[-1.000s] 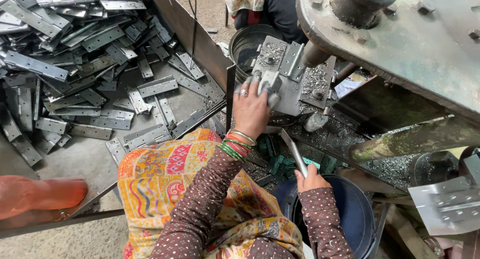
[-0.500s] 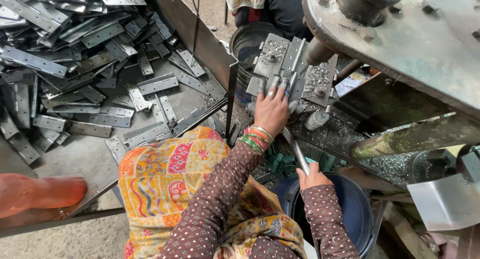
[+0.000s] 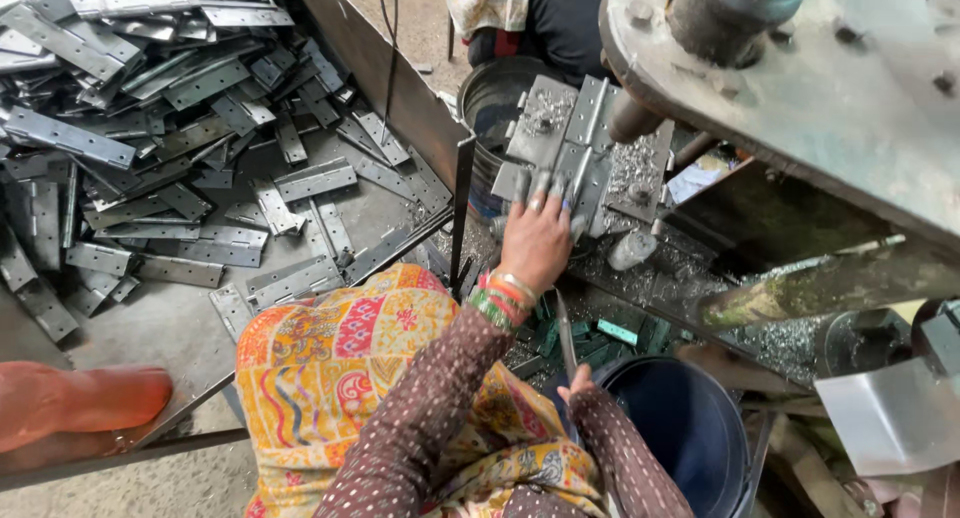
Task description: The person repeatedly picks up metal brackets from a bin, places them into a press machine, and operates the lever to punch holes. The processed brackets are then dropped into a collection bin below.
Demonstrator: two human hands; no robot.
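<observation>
Two hands show: the left hand [image 3: 535,240] and right hand [image 3: 581,386]. One blue bucket [image 3: 690,433] sits lower right, one dark drum [image 3: 500,103] top centre, and perhaps sixty-odd hinge plates [image 3: 180,128] upper left.

Left hand [image 3: 535,240] extended forward, fingers [image 3: 527,191] pressed on hinge plate [image 3: 560,148] seated on press bed. Bangles [image 3: 502,296] at wrist. Right hand [image 3: 580,383] low, gripping thin metal rod [image 3: 565,333], angled up toward press. Blue bucket [image 3: 690,433] just beside right hand. Black bucket [image 3: 495,103] behind plate. Pile of hinge plates [image 3: 150,128] on floor at left. Metal swarf [image 3: 640,173] scattered around press bed.
</observation>
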